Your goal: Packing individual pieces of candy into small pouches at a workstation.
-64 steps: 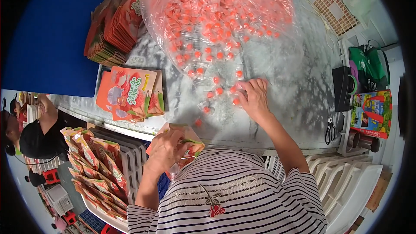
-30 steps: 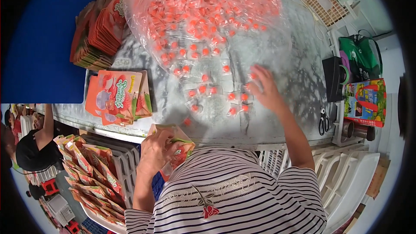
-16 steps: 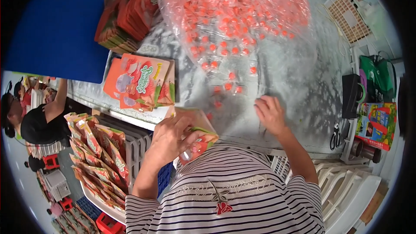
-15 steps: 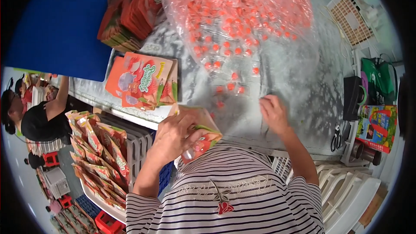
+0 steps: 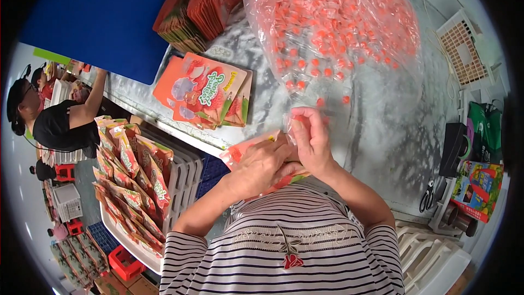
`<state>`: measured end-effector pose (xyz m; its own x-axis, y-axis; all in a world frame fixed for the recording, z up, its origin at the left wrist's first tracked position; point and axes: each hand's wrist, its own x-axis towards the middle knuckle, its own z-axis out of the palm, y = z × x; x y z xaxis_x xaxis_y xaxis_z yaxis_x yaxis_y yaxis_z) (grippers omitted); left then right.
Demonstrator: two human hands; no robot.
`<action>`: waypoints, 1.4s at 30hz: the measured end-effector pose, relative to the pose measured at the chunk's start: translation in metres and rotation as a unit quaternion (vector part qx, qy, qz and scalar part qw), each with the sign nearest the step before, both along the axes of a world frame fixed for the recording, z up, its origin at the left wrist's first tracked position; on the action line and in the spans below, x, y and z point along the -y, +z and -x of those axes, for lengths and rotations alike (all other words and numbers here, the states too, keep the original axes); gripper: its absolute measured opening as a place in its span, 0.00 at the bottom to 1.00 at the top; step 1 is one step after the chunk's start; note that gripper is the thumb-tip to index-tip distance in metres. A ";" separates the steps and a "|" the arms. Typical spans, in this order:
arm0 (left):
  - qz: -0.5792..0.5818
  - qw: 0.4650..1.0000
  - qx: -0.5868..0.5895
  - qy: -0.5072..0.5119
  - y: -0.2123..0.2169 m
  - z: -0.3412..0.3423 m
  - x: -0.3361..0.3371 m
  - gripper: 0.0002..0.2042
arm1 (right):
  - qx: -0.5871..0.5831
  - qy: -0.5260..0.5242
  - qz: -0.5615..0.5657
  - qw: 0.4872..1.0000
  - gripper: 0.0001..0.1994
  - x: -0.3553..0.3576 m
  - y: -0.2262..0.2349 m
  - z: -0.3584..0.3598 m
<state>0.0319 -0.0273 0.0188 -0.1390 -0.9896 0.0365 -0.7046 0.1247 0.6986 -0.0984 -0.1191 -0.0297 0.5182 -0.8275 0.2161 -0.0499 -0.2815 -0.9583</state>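
My left hand (image 5: 262, 166) is closed around a red and tan printed pouch (image 5: 238, 152), held low in front of my striped shirt. My right hand (image 5: 314, 142) is at the pouch's upper right side, thumb and fingers brought together. A clear wrapper (image 5: 287, 122) shows at its fingertips; it looks like a wrapped candy, its middle mostly hidden by the fingers. Just beyond lie loose red candies (image 5: 320, 101) in clear wrappers, spilling from a big clear plastic bag (image 5: 401, 27) full of them. Flat pouches (image 5: 202, 90) lie overlapping on the table left of my hands.
More flat pouches (image 5: 188, 13) are stacked at the back left, beside a blue panel (image 5: 93, 27). Filled pouches stand in a white crate (image 5: 117, 226) at left. Scissors (image 5: 427, 196) and a white basket (image 5: 458, 49) are at right. A person in black (image 5: 65, 131) works at far left.
My right hand has come left from the bare table to the pouch, with a clear wrapper now at its fingertips. Several loose candies near me are gone or covered. The whole view has shifted.
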 end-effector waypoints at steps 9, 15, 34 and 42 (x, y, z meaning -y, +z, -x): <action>0.003 0.998 -0.058 0.021 -0.009 -0.005 -0.008 0.09 | -0.101 0.116 -0.062 0.986 0.10 -0.008 0.000 0.020; 0.026 0.995 -0.093 0.038 -0.012 -0.007 -0.009 0.08 | -0.018 0.074 -0.074 0.994 0.08 -0.016 0.009 0.023; 0.096 0.995 0.014 0.015 0.006 -0.010 -0.042 0.08 | -0.024 0.201 -0.079 0.976 0.09 -0.004 0.009 0.051; 0.018 0.970 0.012 0.243 0.026 -0.053 -0.070 0.07 | -0.275 0.027 0.131 0.952 0.35 0.057 -0.049 0.044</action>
